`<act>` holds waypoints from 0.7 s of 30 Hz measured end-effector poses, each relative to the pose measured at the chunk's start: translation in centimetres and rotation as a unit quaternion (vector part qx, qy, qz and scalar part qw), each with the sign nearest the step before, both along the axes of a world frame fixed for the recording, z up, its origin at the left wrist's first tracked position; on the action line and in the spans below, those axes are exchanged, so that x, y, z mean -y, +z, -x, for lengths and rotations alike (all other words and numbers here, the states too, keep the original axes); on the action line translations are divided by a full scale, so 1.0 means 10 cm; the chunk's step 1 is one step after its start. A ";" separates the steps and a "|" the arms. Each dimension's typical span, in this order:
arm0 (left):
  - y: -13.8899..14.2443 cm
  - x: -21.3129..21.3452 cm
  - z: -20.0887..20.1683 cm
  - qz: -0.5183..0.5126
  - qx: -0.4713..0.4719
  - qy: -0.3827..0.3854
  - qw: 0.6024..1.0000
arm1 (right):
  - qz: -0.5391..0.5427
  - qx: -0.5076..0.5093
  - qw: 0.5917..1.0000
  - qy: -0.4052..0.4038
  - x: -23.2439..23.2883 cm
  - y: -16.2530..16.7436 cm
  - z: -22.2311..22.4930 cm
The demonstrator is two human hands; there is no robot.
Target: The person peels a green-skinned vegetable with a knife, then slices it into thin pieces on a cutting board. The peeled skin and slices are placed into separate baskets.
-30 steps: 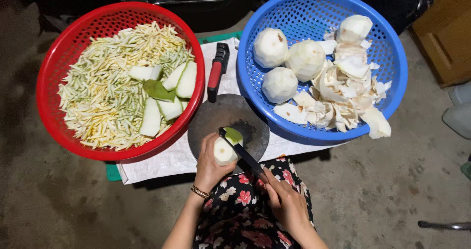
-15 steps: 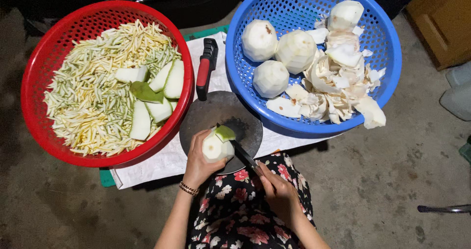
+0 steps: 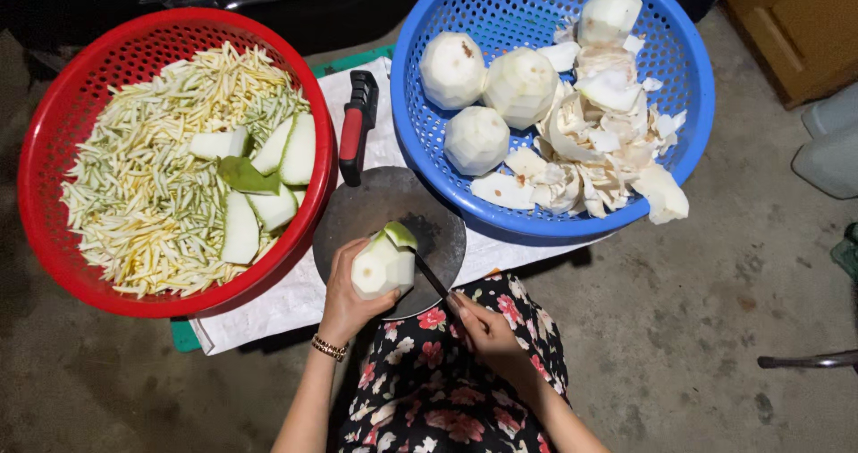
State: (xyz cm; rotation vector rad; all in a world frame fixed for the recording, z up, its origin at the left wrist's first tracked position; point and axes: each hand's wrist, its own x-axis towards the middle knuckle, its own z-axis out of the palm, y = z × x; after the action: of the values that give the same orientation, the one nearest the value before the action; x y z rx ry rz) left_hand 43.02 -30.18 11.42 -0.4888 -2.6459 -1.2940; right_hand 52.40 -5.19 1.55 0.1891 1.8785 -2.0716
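While the left hand [image 3: 344, 297] gripped the peeled fruit [image 3: 382, 265] from below, tilted over the round board [image 3: 390, 231], its cut face was turned toward the knife [image 3: 432, 277], likely so the blade could bite. Right hand [image 3: 487, 332] was closed on the knife handle, just right of the fruit. Red basket [image 3: 54, 131] of shreds sat left, blue basket [image 3: 693, 78] with peeled fruits right.

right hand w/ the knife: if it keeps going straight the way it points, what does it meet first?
Likely the peeled fruit in the left hand: the right hand aims its knife up-left at it. Whether the blade already touches is unclear; the round dark board lies beneath.
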 end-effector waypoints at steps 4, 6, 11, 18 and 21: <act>-0.09 0.04 -0.01 0.004 0.019 -0.004 1.000 | 0.036 0.012 0.999 0.016 0.07 -0.17 0.09; -0.12 0.06 -0.02 0.005 0.009 -0.011 1.000 | 0.007 0.009 1.000 0.022 0.12 -0.18 0.17; -0.12 0.15 -0.09 -0.024 0.011 -0.065 0.998 | -0.047 0.075 0.994 0.062 0.08 -0.06 0.42; 0.10 0.28 -0.17 -0.021 0.044 -0.132 0.990 | -0.022 0.048 0.998 0.044 -0.14 0.25 0.43; 0.17 0.13 -0.20 0.042 0.099 -0.076 0.991 | -0.131 -0.103 0.986 0.022 -0.15 0.43 0.34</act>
State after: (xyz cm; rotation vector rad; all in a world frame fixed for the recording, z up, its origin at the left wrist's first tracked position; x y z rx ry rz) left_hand 45.00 -31.51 13.12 -0.6154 -2.8872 -1.3402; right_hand 48.98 -3.72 5.83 -0.0061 2.2556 -1.8706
